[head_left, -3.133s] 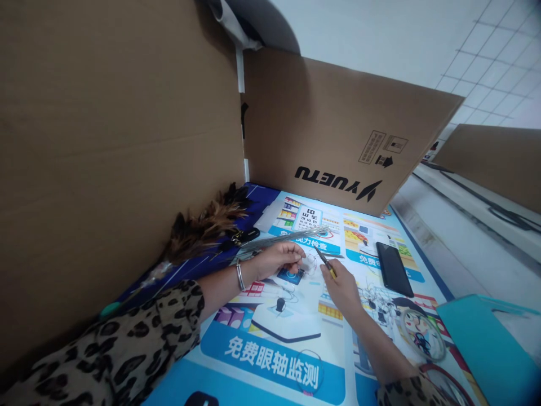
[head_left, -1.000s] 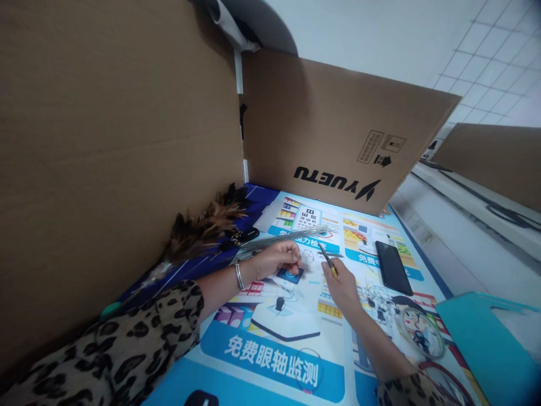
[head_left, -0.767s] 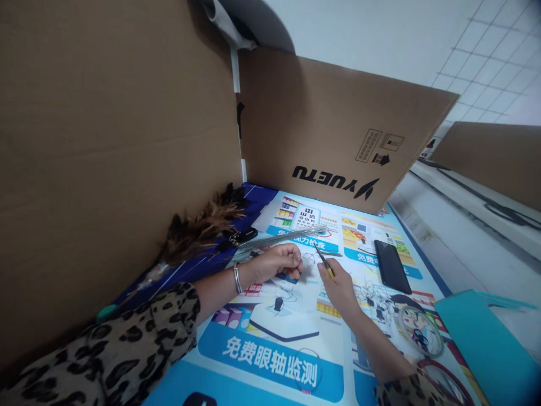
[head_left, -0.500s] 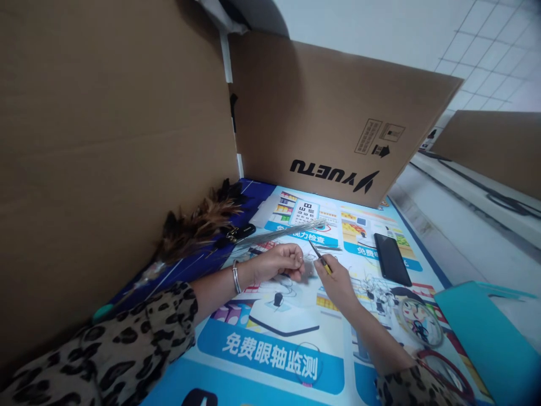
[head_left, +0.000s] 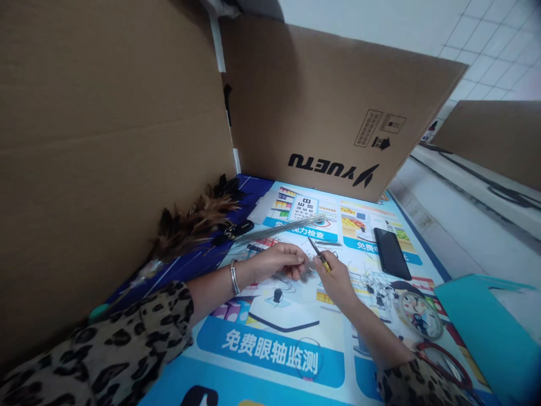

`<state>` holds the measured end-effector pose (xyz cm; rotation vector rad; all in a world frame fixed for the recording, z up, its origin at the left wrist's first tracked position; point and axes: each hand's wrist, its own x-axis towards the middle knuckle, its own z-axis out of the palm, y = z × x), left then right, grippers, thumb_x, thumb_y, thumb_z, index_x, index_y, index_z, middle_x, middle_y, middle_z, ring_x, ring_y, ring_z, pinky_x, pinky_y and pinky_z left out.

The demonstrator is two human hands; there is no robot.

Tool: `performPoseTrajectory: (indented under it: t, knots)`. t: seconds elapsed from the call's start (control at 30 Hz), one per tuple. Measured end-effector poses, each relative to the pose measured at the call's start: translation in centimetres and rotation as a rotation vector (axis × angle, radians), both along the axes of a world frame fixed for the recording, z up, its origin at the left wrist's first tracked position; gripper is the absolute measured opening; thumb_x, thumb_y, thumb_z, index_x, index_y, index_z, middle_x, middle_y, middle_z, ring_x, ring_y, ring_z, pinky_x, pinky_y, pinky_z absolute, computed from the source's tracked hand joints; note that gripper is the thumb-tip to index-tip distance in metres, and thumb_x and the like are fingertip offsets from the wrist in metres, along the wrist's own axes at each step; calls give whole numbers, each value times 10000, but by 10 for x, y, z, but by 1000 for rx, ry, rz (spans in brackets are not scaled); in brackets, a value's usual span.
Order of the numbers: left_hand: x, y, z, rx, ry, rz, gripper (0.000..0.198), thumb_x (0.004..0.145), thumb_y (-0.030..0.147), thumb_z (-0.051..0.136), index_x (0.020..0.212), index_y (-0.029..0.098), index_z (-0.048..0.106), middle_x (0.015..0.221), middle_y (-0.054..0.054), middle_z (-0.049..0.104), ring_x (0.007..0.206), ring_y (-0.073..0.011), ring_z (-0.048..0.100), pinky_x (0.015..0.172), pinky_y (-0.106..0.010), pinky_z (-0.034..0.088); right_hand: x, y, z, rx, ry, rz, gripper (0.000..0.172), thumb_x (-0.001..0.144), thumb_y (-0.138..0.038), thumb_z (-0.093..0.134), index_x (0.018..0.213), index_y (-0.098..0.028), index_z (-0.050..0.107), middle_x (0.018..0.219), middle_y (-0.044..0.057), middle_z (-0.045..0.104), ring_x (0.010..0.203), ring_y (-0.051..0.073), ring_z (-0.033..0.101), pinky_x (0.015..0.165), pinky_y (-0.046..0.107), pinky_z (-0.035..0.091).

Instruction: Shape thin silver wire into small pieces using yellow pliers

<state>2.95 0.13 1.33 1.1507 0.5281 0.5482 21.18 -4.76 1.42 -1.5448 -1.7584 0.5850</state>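
My left hand point(head_left: 287, 261), with a silver bangle at its wrist, is closed in a pinch at a thin, curled wire point(head_left: 310, 270); its far end is too fine to follow. Close beside it, my right hand point(head_left: 336, 277) grips a slim pointed tool point(head_left: 320, 256) with a dark tip and a yellow-and-black handle. The tip points up and left, away from the left fingertips. Beyond both hands lies a bundle of straight silvery wires point(head_left: 287, 226). Fine loose wire pieces point(head_left: 374, 290) with small dark parts lie to the right of my right hand.
Cardboard panels stand left point(head_left: 105, 124) and behind point(head_left: 329, 107). Brown feathers point(head_left: 194, 217) and a black fob point(head_left: 240, 228) lie at left. A black phone point(head_left: 391, 254), a round clear dish point(head_left: 420, 316), a red ring point(head_left: 448, 363) and a teal folder point(head_left: 477, 332) are at right.
The fingertips of my left hand have come a little closer to my right hand. The right hand keeps its hold on the tool. The view has shifted slightly.
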Motion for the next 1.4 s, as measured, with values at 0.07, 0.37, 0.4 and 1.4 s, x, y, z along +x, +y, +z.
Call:
performPoseTrajectory:
  t: [0.07, 0.37, 0.4, 1.4]
  knots:
    - [0, 0, 0, 13, 28, 8, 222, 764, 312, 567, 806, 96, 598, 710, -70, 632, 556, -103, 578, 515, -202, 417, 0, 0, 0, 5, 5, -5, 291, 827, -442, 378, 798, -195, 526, 688, -25, 506, 652, 118, 459, 594, 223, 340]
    - [1, 3, -7, 14, 12, 76, 273, 779, 346, 551, 850, 91, 617, 727, -76, 631, 554, -101, 567, 539, -220, 426, 0, 0, 1, 23, 18, -18, 298, 826, -438, 371, 821, -190, 538, 728, -11, 525, 679, 125, 461, 621, 230, 351]
    - [1, 3, -7, 7, -3, 86, 274, 779, 343, 551, 867, 92, 617, 748, -78, 631, 558, -99, 566, 543, -221, 429, 0, 0, 1, 28, 20, -20, 298, 826, -436, 371, 834, -191, 540, 738, -9, 528, 683, 126, 461, 626, 231, 351]
    - [2, 5, -7, 35, -77, 267, 345, 771, 374, 559, 985, 107, 602, 777, -74, 617, 505, -71, 527, 505, -203, 409, 6, 3, -2, 29, -7, -74, 297, 821, -454, 378, 816, -204, 537, 648, -30, 488, 604, 119, 433, 569, 225, 340]
